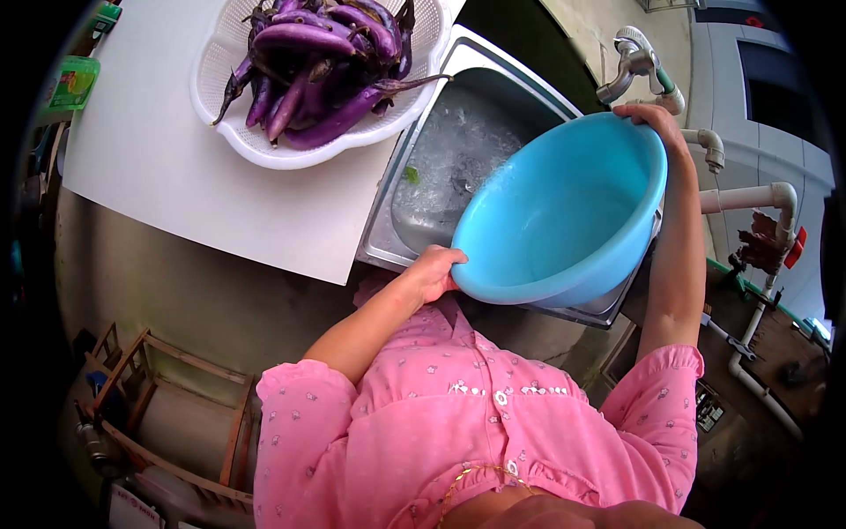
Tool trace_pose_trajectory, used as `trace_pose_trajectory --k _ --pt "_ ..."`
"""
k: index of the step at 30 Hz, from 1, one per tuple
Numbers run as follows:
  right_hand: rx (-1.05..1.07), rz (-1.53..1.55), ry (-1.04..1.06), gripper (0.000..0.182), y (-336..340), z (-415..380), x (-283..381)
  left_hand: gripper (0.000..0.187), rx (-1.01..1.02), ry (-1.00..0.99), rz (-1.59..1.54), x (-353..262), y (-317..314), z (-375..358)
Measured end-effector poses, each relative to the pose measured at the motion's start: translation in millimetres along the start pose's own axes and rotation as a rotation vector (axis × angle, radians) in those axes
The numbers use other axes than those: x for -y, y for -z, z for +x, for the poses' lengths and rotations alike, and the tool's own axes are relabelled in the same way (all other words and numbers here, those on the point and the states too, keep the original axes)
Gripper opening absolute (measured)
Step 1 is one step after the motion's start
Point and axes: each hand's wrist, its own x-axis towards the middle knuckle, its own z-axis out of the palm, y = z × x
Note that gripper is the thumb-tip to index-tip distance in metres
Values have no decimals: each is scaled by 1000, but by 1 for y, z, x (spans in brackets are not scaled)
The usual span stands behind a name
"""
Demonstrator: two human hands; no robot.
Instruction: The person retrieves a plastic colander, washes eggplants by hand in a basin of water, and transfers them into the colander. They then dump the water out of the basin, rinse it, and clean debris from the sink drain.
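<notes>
Both my hands grip the rim of a light blue plastic basin [564,212], tilted over the metal sink [381,236]. My left hand [432,271] is closed on the near left rim, thumb on top. On the far right rim my right hand [654,123] is closed, with the fingers partly hidden behind the wall. Churning water [458,141] lies in the sink, with a small green leaf bit [411,175] in it. To the left stands a white plastic basket [282,157] heaped with purple eggplants [339,115].
A metal faucet [633,66] rises behind the basin, close to my right hand. White pipes [749,197] run along the right. The white tabletop [176,172] borders the sink; a green bottle [74,84] is at its far left. A wooden frame [176,414] stands on the floor.
</notes>
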Motion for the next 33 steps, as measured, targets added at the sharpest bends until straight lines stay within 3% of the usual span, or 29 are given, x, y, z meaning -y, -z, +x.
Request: trace_pose_trajectory --k 1,2,3,5,7,9,11,13,15,17,19,21,23,27,31,33 --pt "-24 -75 16 28 2 1 -13 28 3 73 -31 17 0 12" --pt "21 -103 -153 28 11 6 -29 23 33 161 -47 39 8 27" --pt "-62 -80 -245 31 6 -4 -24 19 68 202 -32 47 -3 21" --pt "-12 -167 -161 32 11 -16 -21 23 57 226 -9 51 -18 12" --pt "-19 -172 -76 32 9 -35 -6 31 -11 145 22 37 -17 3" --pt "27 -28 75 33 8 -57 -1 46 79 45 -38 19 0 -5" --pt "-30 -64 2 35 5 -73 -8 47 63 -60 -92 -8 7 -24" --pt "-49 -148 119 43 6 -74 -22 47 26 -146 -21 -24 5 -42" --pt "-269 -174 356 56 -4 -81 12 48 -15 -238 42 -33 -9 -57" --pt "-235 81 472 71 -9 -90 68 48 -159 -413 161 -36 -29 -69" --pt "-345 -221 500 74 -22 -83 95 49 -191 -487 272 -44 -43 -73" --pt "-473 -570 573 46 -33 -60 92 50 -225 -557 380 -51 -52 -76" --pt "-526 -375 673 35 -41 -50 79 47 -258 -682 457 -58 -58 -78" --pt "-606 -255 672 34 -34 -42 64 46 -322 -662 533 -70 -70 -93" --pt "-501 -179 662 36 -27 -37 47 52 -311 -599 593 -77 -79 -105" --pt "-503 -79 796 36 -31 -45 44 52 -321 -588 657 -82 -84 -114"
